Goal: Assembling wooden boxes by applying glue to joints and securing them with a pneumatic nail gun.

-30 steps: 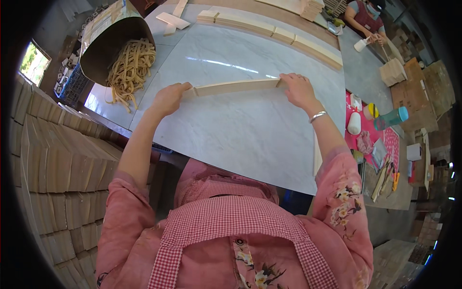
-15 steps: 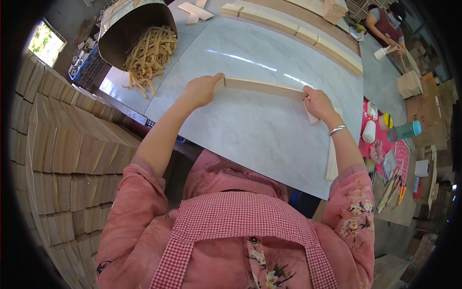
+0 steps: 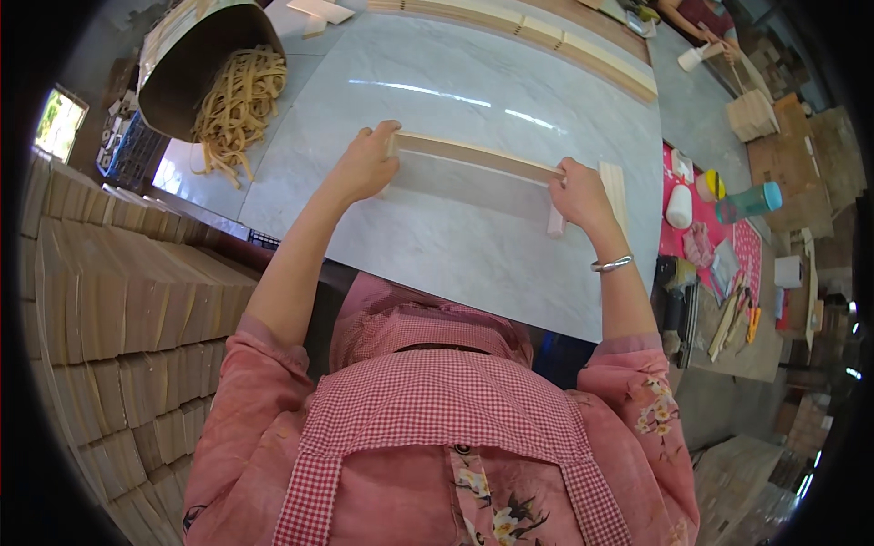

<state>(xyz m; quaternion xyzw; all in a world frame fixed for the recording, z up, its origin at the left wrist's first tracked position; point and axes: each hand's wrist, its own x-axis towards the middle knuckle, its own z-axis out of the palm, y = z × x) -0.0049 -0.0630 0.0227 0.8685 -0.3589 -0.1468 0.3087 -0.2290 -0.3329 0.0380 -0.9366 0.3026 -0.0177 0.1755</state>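
- A long pale wooden strip (image 3: 478, 155) spans the gap between the two hands, on edge over the middle of the table, its right end nearer than its left; whether its lower edge touches the tabletop I cannot tell
- The left hand (image 3: 367, 164) is closed on the strip's left end, fingers bent round it
- The right hand (image 3: 583, 193) is closed in a pinch on the right end, thumb and fingers together
- A short wooden piece (image 3: 555, 221) shows just below the right hand, pointing toward the near side; whether it is joined to the strip is hidden
- Beside the right hand, on its right, lie flat pale slats (image 3: 613, 182)
- Under all this is the grey marbled table (image 3: 455, 255)
- Along its far side runs a row of wooden strips (image 3: 555, 44)
- At far left a tilted tub (image 3: 173, 86) spills tan bands (image 3: 238, 100) onto the table
- To the right, a pink cloth (image 3: 670, 238) bears a white bottle (image 3: 678, 207) and, near it, a teal bottle (image 3: 751, 202)
- Stacked boards (image 3: 118, 282) fill the left side
- At far right a co-worker (image 3: 701, 20) handles a white object
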